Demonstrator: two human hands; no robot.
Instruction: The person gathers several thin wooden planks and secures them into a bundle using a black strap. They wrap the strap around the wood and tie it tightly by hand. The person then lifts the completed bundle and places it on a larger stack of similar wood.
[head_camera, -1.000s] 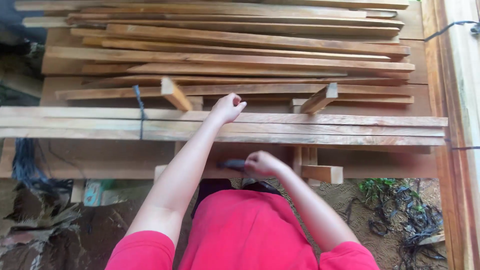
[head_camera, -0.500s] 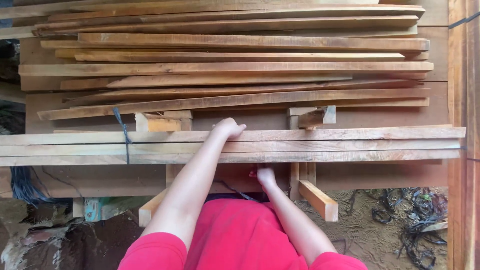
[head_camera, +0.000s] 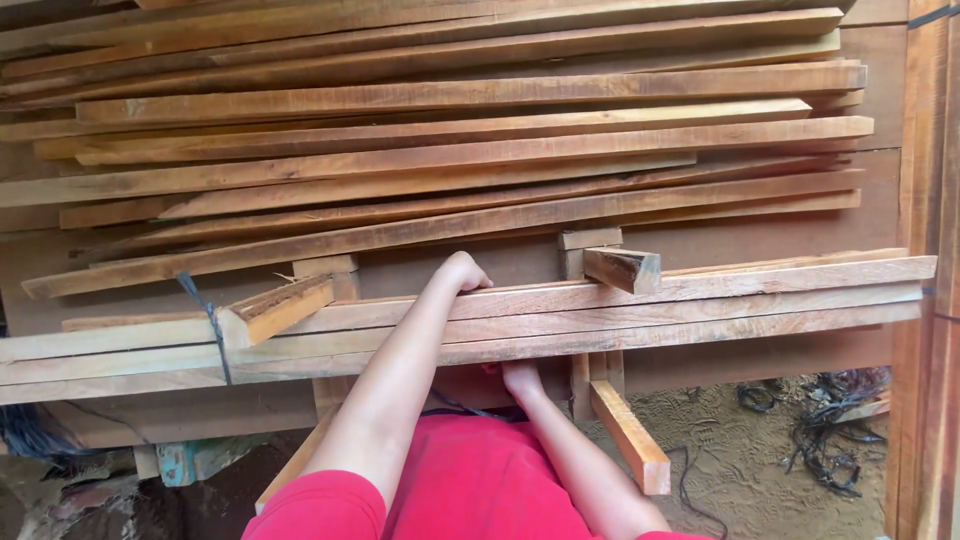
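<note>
Right hand (head_camera: 520, 378) had slid under the planks (head_camera: 600, 310), fingers' grip not discernible; left hand (head_camera: 463, 272) clenched over their top edge.

A long stack of planks (head_camera: 500, 130) is piled at the back. In front of it, a bundle of boards (head_camera: 700, 305) is laid crosswise from left to right. The left hand (head_camera: 462, 272) is placed on top of this bundle; the right hand (head_camera: 520, 378) is tucked beneath it. Short wooden blocks (head_camera: 620, 268) are set on the bundle to the right and left of the left hand.

Wooden bench (head_camera: 700, 240) carries stacked planks (head_camera: 450, 150), front planks (head_camera: 700, 310)
</note>
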